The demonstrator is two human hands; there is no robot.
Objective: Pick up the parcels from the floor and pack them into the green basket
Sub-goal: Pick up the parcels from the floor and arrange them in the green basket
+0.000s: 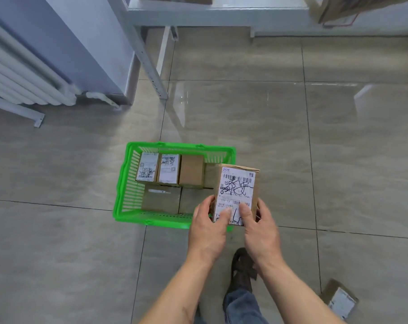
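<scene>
The green basket [128, 183] stands on the tiled floor in the middle of the view. Inside it, three small cardboard parcels [169, 171] stand in a row at the far side and flat ones [162, 198] lie nearer me. I hold a brown parcel with a white shipping label [238, 187] above the basket's right near corner. My left hand [208, 226] grips its lower left edge, thumb on the label. My right hand [260, 226] grips its lower right edge. One more parcel [340, 299] lies on the floor at the lower right.
A grey metal shelf frame [151, 66] with boxes on it stands at the back. A white radiator [23, 78] and a blue-grey cabinet [93, 43] are at the left. My dark shoe [241, 270] and trouser leg are just below my hands.
</scene>
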